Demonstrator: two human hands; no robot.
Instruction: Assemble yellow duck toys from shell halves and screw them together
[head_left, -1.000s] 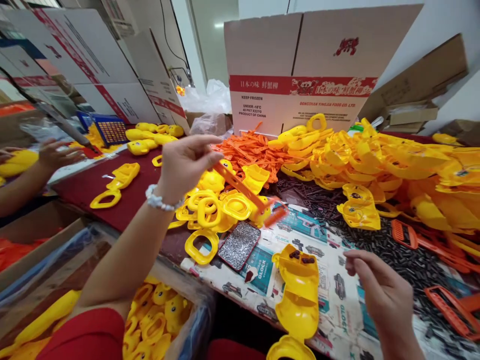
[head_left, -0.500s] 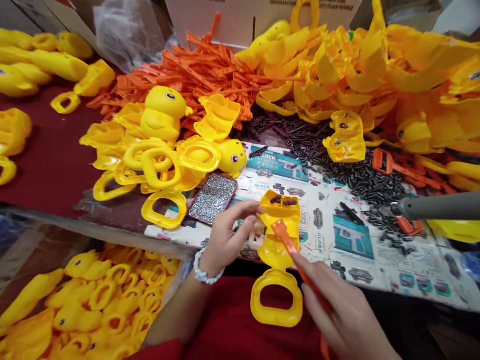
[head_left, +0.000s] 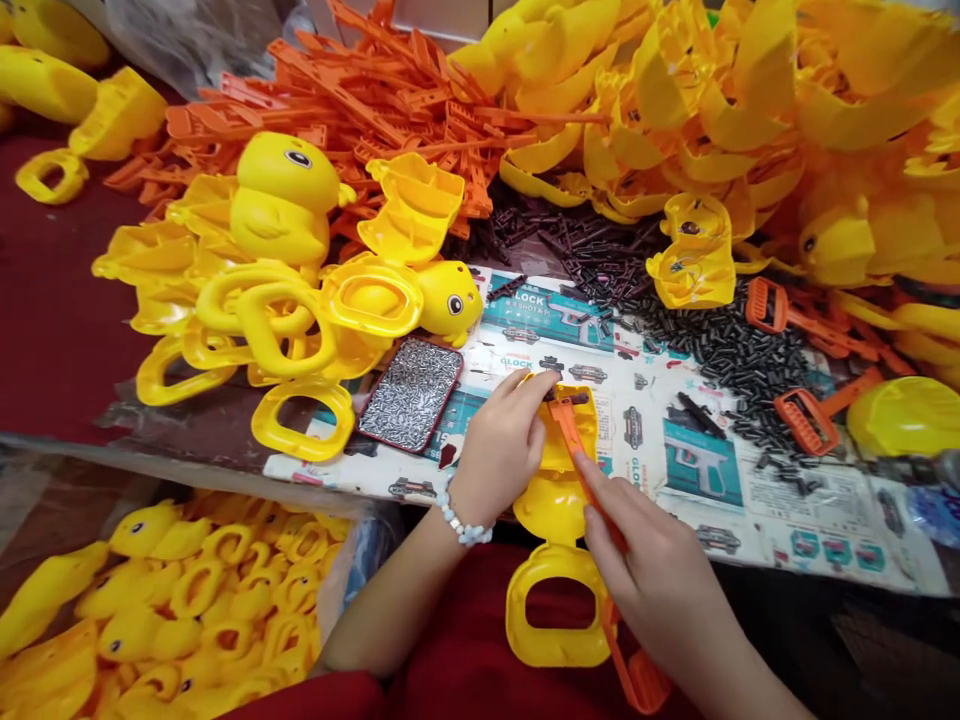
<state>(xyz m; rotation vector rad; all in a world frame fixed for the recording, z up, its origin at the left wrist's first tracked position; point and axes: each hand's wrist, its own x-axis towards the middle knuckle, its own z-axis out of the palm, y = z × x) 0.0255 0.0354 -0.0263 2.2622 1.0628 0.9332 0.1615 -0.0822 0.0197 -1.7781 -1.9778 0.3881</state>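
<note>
A yellow half shell of a toy duck (head_left: 551,505) with a ring handle lies hollow side up at the table's front edge, its ring hanging over my lap. My left hand (head_left: 501,440) is closed at the shell's upper left edge, fingertips by small dark pieces (head_left: 576,397) in its top; what the fingertips pinch is partly hidden. My right hand (head_left: 652,555) grips an orange plastic stick (head_left: 568,428) with a loop at its lower end. The stick's far tip rests within the upper shell, close to my left fingertips.
A tray of small silver metal bits (head_left: 411,395) lies left of the shell. Yellow duck parts (head_left: 277,310) and orange sticks (head_left: 360,110) pile behind. Black short pieces (head_left: 720,350) spread at right, near a yellow shell pile (head_left: 720,110). Below left, a box holds yellow ducks (head_left: 202,600).
My left hand has moved up and right to the shell's top, its fingers closing there. The orange stick's tip has shifted higher in the shell. The view has tilted down slightly.
</note>
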